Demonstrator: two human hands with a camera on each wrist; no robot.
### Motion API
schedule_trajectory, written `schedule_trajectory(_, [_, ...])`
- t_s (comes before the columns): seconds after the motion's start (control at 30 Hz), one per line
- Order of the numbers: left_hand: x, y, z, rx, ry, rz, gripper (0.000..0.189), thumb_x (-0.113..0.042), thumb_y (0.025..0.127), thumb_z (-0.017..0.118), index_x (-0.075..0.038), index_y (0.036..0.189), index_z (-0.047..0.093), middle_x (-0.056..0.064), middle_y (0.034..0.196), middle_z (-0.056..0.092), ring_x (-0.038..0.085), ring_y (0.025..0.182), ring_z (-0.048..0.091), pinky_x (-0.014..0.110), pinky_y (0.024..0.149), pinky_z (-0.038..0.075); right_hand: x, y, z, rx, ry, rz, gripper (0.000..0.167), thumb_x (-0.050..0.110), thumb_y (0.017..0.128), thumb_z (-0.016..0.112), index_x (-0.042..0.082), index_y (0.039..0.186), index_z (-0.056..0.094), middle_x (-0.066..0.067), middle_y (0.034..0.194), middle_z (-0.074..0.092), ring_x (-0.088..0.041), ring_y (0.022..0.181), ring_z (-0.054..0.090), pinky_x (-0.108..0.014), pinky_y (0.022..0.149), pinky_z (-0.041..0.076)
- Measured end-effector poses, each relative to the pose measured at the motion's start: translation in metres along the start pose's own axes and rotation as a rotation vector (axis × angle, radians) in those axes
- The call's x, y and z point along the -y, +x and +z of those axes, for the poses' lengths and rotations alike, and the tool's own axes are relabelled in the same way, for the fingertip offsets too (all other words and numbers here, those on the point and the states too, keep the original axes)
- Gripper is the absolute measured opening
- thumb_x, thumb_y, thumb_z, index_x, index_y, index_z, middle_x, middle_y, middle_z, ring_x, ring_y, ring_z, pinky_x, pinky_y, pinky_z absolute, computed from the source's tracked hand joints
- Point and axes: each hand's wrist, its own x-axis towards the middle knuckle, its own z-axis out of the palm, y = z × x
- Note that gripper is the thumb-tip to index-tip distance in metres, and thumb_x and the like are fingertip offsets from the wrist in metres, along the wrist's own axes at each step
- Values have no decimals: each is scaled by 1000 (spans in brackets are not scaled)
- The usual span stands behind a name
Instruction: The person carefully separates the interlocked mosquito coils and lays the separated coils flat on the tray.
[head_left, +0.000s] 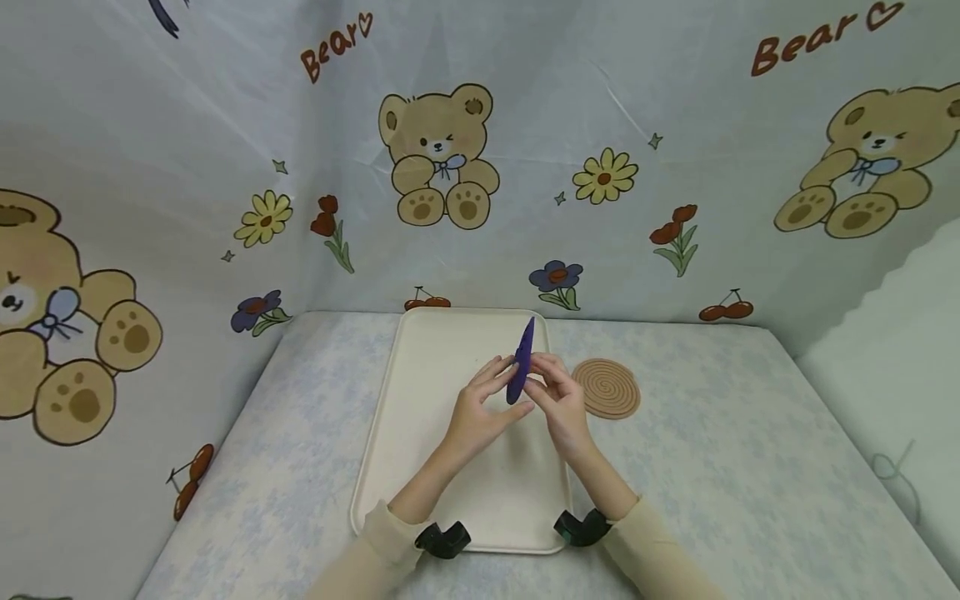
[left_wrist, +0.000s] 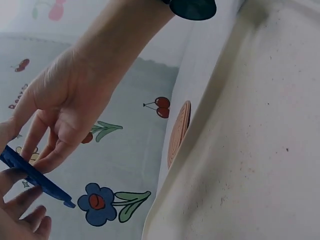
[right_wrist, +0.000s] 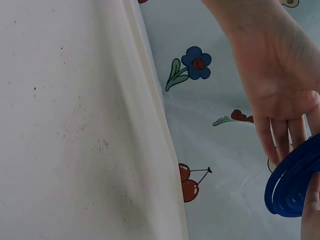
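A pale cloth (head_left: 540, 50) printed with bears, flowers and cherries is hanging behind a blue-mottled desk (head_left: 285, 467). A cream tray (head_left: 420, 358) is lying lengthwise on the desk, its far edge almost meeting the desk's back edge. The person's left hand (head_left: 474, 412) and right hand (head_left: 565, 407) are reaching in from the near edge and meeting above the tray's right half. Both are holding one coiled disc (head_left: 524, 354), which is looking purple from the head and blue from the wrists. It is standing between them, raised off the tray and touching both. Seen from the head, it is showing nearly edge-on, its long axis running away from the person, the far end leaning slightly right. The left fingers are resting against its left side, the right fingertips against its right side; neither hand is clearly nearer. Whether the left thumb is touching it, I cannot tell. A tan spiral mat (head_left: 606, 388) is lying flat on the desk just beyond the tray's right edge, nearer the right hand.
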Motion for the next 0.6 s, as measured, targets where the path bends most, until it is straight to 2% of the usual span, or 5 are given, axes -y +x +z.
schedule_trajectory(0.13, [6,2,-4,-6,89,166,56,-24,78,79,-7,128,59,1,130,56,20,125,50,41,104,45,1,1,-4,81,-35,-22,36,-5,89,60,-7,124,56,-2,127,50,-10,116,53,-22,94,51])
schedule_trajectory(0.23, [11,2,-10,2,176,293,58,-20,76,80,-3,127,59,3,128,56,20,122,51,35,104,46,3,2,-5,150,-79,-17,41,-1,89,62,-14,126,51,-2,132,47,-11,123,49,-25,97,50])
schedule_trajectory(0.3, [12,1,-14,9,244,355,58,-20,76,80,-1,126,59,6,129,56,20,122,52,35,104,45,4,2,-6,194,-100,-11,47,4,88,64,-18,126,47,-2,133,46,-12,125,46,-26,99,49])
schedule_trajectory(0.43, [11,-2,-20,20,333,420,56,-18,77,79,2,125,59,9,127,56,22,119,54,35,101,48,7,3,-6,266,-140,-21,55,4,83,71,-15,129,47,-2,132,45,-12,125,45,-27,100,48])
schedule_trajectory(0.6, [12,-4,-25,4,365,464,54,-12,75,80,5,122,60,10,124,58,23,117,55,35,97,50,8,4,-5,302,-216,-32,57,-6,78,72,-10,130,50,-2,130,45,-10,124,46,-26,100,49])
